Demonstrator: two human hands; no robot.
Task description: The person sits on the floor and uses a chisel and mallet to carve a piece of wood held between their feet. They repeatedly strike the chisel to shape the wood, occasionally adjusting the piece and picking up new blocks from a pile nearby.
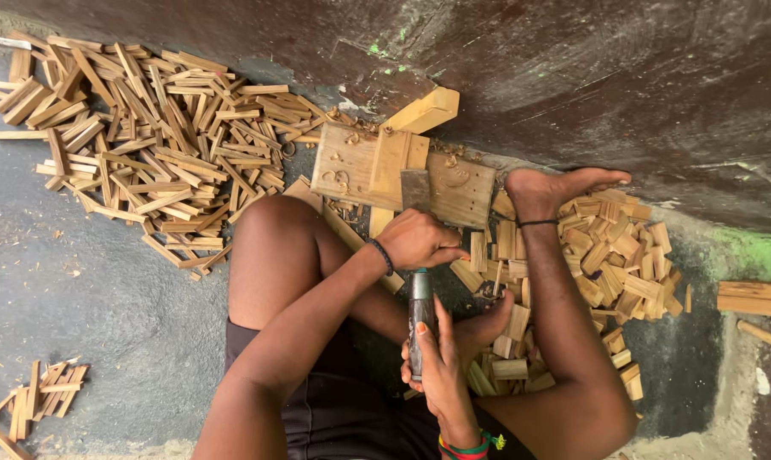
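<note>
A large heap of cut pale wooden strips [147, 145] covers the grey concrete floor [79, 290]. Nearer, a flat wooden work block [454, 187] lies against the wall. The left hand [420, 240], fingers curled, steadies a small piece there, while the right hand [441, 362] grips a metal-bladed chisel [420, 281]. This looks like mid-splitting; the next stroke calls for a steady, aligned blade.

pale tan wood pieces [160, 140], grey floor [79, 298], dark brown wall [573, 77], black wristband [382, 255]

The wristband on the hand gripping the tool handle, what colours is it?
Striped red, green and yellow wristband, on the right hand; head view.
</note>
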